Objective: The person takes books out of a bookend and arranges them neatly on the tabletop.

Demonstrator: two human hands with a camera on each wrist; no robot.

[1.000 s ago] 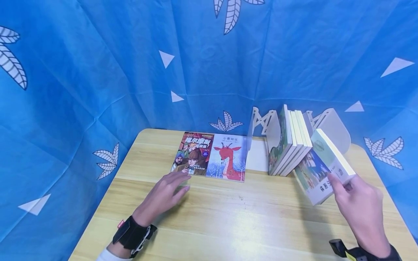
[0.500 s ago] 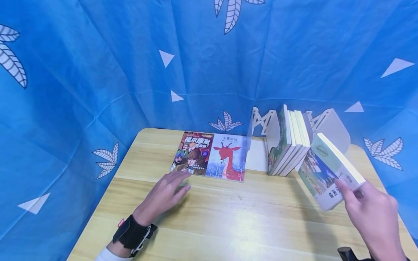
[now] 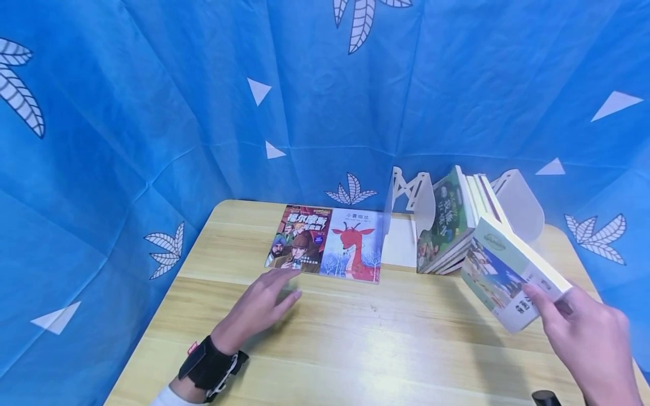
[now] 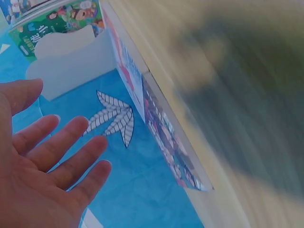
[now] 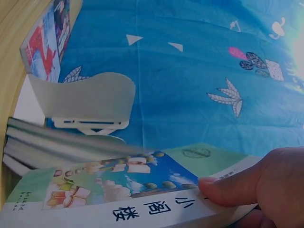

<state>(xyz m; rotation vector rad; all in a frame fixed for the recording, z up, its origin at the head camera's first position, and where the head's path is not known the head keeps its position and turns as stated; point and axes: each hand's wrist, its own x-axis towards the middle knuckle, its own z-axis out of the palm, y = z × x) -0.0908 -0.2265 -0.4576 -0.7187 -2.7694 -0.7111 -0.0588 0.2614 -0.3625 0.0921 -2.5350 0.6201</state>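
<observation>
My right hand (image 3: 589, 332) grips a thick book (image 3: 508, 276) with a pale green and blue cover, thumb across the front. It is tilted in the air, just right of the upright books. In the right wrist view the book's cover (image 5: 133, 185) fills the bottom. Several books, a green one (image 3: 447, 217) foremost, lean to the right in a white bookend stand (image 3: 520, 197). My left hand (image 3: 259, 307) hovers over the table with fingers loosely extended, close to a detective-cover book (image 3: 299, 239). Its palm (image 4: 47, 175) holds nothing in the left wrist view.
A book with a red deer (image 3: 352, 245) lies flat beside the detective one, against the stand's left panel (image 3: 390, 197). The wooden table (image 3: 355, 338) ends at a blue curtain (image 3: 325, 101) with leaf prints behind and at both sides.
My right hand has drawn the thick book right and toward me, away from the stand. The upright books have tipped right, showing more of the green cover. My left hand has barely moved.
</observation>
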